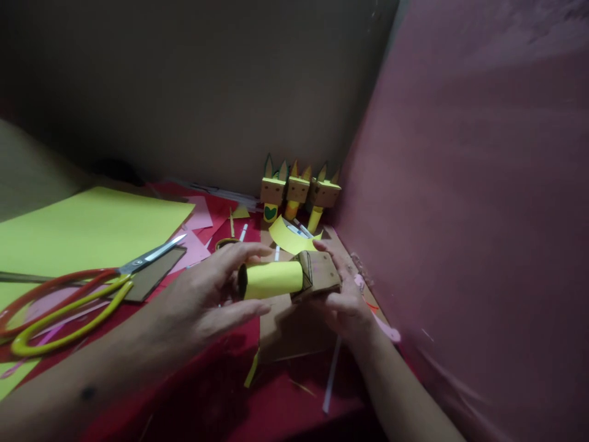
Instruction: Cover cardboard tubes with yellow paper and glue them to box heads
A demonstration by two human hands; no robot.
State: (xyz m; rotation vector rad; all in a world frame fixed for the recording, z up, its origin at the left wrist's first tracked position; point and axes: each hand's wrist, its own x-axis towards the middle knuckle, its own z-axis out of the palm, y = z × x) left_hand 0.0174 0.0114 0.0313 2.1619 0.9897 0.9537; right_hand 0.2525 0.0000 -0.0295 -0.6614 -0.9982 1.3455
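A cardboard figure lies on its side between my hands: a small brown cardboard box head (pixel 322 272) joined to a yellow paper tube (pixel 275 279). My right hand (pixel 347 301) grips the box head, thumb at the near side and fingers at the far side. Around the tube's dark open end, my left hand (pixel 216 285) has its thumb and forefinger spread, with gaps to the tube above and below; whether its other fingers touch the end is hidden. Beneath the figure is a flat cardboard sheet (pixel 294 337).
Three similar cardboard figures (pixel 298 189) stand at the back by the wall. Scissors with red and yellow handles (pixel 124 270) lie at left on yellow paper (pixel 105 221). A curled yellow paper piece (pixel 288 239) holds pens. A pink wall (pixel 469 215) bounds the right side.
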